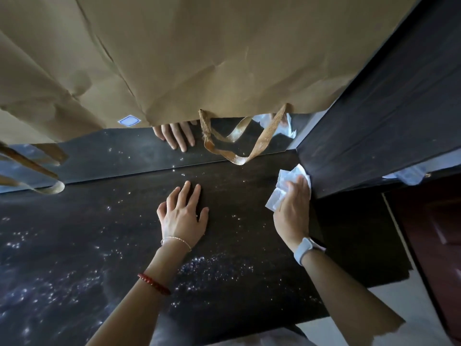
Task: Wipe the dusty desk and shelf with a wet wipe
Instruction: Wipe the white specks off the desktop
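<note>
The dark wood-grain desk [237, 201] fills the lower view, speckled with pale dust toward the front and left. My left hand [183, 216] lies flat on it, fingers spread, holding nothing. My right hand [294, 211] presses a crumpled white wet wipe [287, 181] onto the desk's far right corner, right against a dark upright panel [386, 116]. A glossy back panel [119, 156] behind the desk mirrors my left fingers.
Large brown paper bags [199, 58] with ribbon handles [239, 146] hang over the back of the desk and cover the upper view. More handles [37, 181] dangle at the left. A pale floor [409, 295] and a reddish-brown door [439, 236] lie beyond the desk's right edge.
</note>
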A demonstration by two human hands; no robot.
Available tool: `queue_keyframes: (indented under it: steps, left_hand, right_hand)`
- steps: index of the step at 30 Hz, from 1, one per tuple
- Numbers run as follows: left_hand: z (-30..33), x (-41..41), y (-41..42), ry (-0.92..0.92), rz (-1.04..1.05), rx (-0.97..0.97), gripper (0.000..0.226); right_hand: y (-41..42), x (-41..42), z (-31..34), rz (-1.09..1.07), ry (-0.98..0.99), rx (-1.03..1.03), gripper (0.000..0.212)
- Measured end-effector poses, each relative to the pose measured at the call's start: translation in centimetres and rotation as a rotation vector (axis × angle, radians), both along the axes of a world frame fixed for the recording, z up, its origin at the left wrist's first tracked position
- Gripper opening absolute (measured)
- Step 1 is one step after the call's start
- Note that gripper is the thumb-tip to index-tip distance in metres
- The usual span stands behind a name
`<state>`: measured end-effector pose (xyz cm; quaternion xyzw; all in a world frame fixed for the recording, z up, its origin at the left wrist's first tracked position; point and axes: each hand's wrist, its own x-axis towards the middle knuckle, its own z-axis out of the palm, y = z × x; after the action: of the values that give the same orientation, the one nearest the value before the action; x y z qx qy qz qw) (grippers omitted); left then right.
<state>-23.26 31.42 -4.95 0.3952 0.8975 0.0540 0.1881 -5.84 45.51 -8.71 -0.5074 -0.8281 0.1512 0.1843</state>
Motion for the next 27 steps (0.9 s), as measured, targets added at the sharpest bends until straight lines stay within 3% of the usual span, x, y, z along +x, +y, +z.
queue_keyframes:
  steps: [3, 6, 10, 14, 16, 18, 24, 27]
  left_hand:
    - [-0.1, -0.7, -0.3, -0.010, -0.031, 0.027, 0.057]
    - [-0.1, -2.0, -0.5, -0.078, 0.009, 0.163, 0.047]
    - [0.6, -4.9, -2.0, -0.058, 0.211, 0.353, 0.040]
    - [1.1, -7.1, -3.6, -0.049, 0.348, 0.320, 0.038]
    - [1.0, -7.2, -4.1, -0.039, 0.303, 0.272, 0.039]
    - [0.7, -6.4, -4.2, -0.020, 0.183, 0.232, 0.039]
    - [0.4, -1.2, -0.7, -0.026, -0.170, 0.185, 0.051]
    - [0.2, 0.4, 1.7, -0.044, -0.258, 0.134, 0.051]
  right_hand:
    - [0.7, -2.2, 0.3, -0.131, 0.051, -0.004, 0.032]
    - [1.6, -4.8, 0.6, -0.124, 0.088, -0.034, 0.033]
    - [-2.2, -10.1, 0.9, 0.193, 0.007, -0.005, 0.044]
    - [-9.3, -14.2, 0.9, 0.682, -0.114, -0.094, 0.052]
    - [-8.5, -13.2, 0.9, 0.772, -0.177, -0.137, 0.056]
    - [-6.0, -10.7, 0.9, 0.703, -0.196, -0.124, 0.056]
    - [3.7, -2.5, 1.0, 0.165, -0.278, -0.153, 0.052]
    - [4.5, -2.9, 1.2, 0.097, -0.268, -0.184, 0.052]
